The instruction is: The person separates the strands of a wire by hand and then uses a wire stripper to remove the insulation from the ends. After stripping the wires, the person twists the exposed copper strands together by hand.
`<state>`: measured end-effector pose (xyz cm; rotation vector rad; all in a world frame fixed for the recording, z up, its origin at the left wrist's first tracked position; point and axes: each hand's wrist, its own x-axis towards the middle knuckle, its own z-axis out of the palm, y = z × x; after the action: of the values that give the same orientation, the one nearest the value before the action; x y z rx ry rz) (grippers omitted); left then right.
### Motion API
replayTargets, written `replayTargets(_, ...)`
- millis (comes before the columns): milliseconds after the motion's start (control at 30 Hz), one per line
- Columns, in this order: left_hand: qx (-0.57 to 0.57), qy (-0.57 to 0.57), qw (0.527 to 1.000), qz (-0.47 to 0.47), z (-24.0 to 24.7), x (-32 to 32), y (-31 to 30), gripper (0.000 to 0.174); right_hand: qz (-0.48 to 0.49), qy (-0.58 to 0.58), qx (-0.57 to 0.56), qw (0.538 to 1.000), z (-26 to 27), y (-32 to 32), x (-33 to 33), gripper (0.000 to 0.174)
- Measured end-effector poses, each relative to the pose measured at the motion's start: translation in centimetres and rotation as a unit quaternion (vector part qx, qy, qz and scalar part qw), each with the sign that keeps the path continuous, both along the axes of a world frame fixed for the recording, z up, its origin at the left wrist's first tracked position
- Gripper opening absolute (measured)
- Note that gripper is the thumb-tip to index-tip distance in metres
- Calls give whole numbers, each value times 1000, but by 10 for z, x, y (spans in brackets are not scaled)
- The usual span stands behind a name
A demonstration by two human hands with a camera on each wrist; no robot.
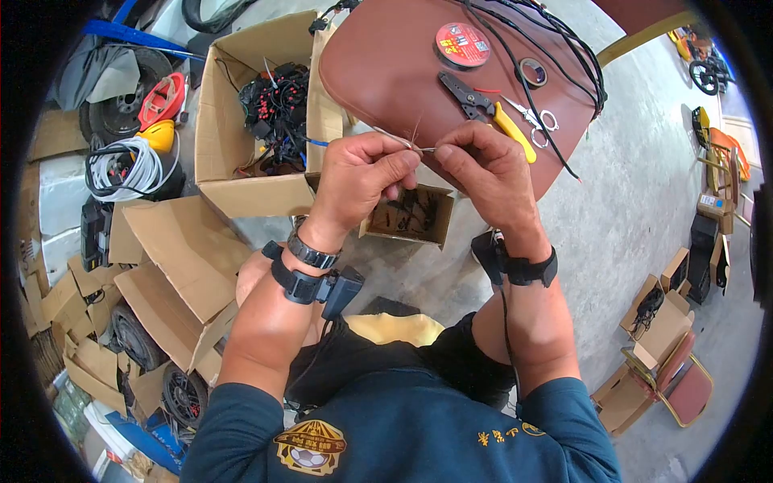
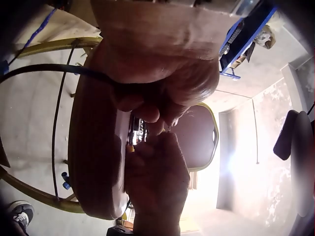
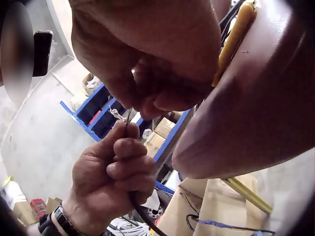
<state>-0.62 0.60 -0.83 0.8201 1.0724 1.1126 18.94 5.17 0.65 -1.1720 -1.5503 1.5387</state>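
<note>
Shirt (image 1: 403,427) | left fingers (image 1: 370,148): gripping cable (image 3: 146,220) | right fingers (image 1: 481,137): pinching wire (image 1: 427,150)

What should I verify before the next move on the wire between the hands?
1. Left hand gripping the black cable: ok.
2. Right hand pinching at the wire ends: ok.
3. Fine strands all gathered in: not ok, some stick out.
4. Wire ends firmly joined: cannot tell, too small to see.
5. Yellow-handled pliers lying on the seat: ok, seemingly within reach.
</note>
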Motion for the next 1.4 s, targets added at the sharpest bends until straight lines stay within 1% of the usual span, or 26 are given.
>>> replayTargets(100, -20, -14, 1000, -11, 1, -1, 1, 13, 8, 10, 25, 1000, -1, -1, 0, 12)
replayTargets(167, -41, -12, 999, -24, 3, -3, 2, 12, 13, 6, 76, 997, -4, -1, -1, 11)
replayTargets(200, -41, -18, 999, -28, 3, -3, 2, 12, 16, 4, 101, 995, -4, -1, -2, 11)
replayTargets(300, -38, -27, 998, -30, 2, -4, 2, 12, 31, -10, 123, 992, 1, 1, -1, 11)
replayTargets(400, -31, -17, 999, -17, 1, -3, 2, 11, 21, 20, 49, 998, 0, -1, -1, 13)
replayTargets(500, -24, -2, 1000, -11, 2, -1, 1, 11, 18, 25, 3, 1000, 1, -1, -2, 13)
replayTargets(600, -25, 18, 999, -17, 4, 1, 1, 11, 35, 4, 66, 997, -3, -1, -3, 12)
replayTargets(700, -30, 31, 999, -17, 5, 2, 0, 11, 31, -11, 59, 998, 2, -2, -4, 10)
replayTargets(800, -33, 44, 998, -22, 4, 2, 2, 12, 27, -14, 148, 989, -7, -1, -6, 8)
replayTargets(833, -37, 49, 998, -23, 4, 3, 2, 12, 31, -40, 192, 980, -6, -1, -6, 7)
replayTargets(900, -47, 49, 997, -27, 4, 3, 3, 12, 38, -91, 280, 955, 0, 0, -8, 7)
replayTargets(967, -62, 38, 997, -30, 3, 1, 4, 12, 41, -113, 359, 926, -3, 3, -10, 10)
replayTargets(1000, -77, 15, 996, -31, 2, 0, 5, 13, 41, -123, 398, 908, -4, 4, -10, 12)
replayTargets(1100, -114, -47, 992, -32, -2, -2, 6, 13, 39, -165, 452, 876, -4, 4, -13, 17)
replayTargets(1200, -128, -83, 988, -28, -3, -4, 7, 14, 28, -161, 480, 862, -8, 6, -15, 20)
replayTargets(1267, -131, -94, 986, -28, -2, -4, 7, 14, 25, -151, 478, 865, -8, 6, -15, 19)
replayTargets(1300, -124, -82, 988, -27, -2, -4, 7, 15, 23, -146, 476, 867, -8, 7, -15, 19)
replayTargets(1400, -97, -45, 994, -11, -2, -2, 6, 15, -10, -118, 370, 921, -5, 4, -15, 15)
